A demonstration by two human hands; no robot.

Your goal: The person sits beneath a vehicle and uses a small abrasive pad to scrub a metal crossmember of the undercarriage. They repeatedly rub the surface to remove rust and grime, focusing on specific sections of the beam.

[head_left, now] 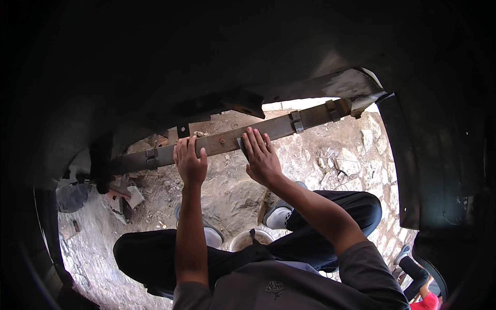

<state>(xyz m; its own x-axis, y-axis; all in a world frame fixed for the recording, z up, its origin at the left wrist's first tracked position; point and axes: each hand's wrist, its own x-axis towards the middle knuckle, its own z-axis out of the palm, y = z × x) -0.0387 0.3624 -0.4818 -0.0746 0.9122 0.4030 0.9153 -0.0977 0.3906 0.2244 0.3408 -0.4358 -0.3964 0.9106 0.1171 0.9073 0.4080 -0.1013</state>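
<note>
Background: dark panel (409,170) framing the view overhead and at both sides; stony ground (227,194) lying pale and uneven below.

Main item: metal bar (276,126), long and flat, running slantwise beneath the panel, rising toward the right, crossing in front of both hands. Carrying three clips: two (296,122) sitting toward the right end, one (151,158) toward the left. Small round bolt head (222,141) showing near the middle, between the hands, within a brownish stretch.

Progress, by judgement: appearing under way, hands and pad being on the metal. Done: bar lying bare and reachable, clips sitting around it. Left: brownish patch showing about the bolt head, duller grey showing elsewhere; amount finished not being possible to tell.

Left hand (190,164): fingers (184,147) lying across the bar, nearly straight, slightly apart, thumb standing off to the side; holding nothing visible.

Right hand (265,164): fingers (254,140) lying flat over the bar, slightly apart, covering a dark pad (242,148) showing along the inner edge; seemingly pressing it to the metal, firmness of any grip not being possible to tell.

Also: pale bowl (250,238) sitting on the ground between the shoes (280,216); co-worker's foot (403,253) showing at lower right.
</note>
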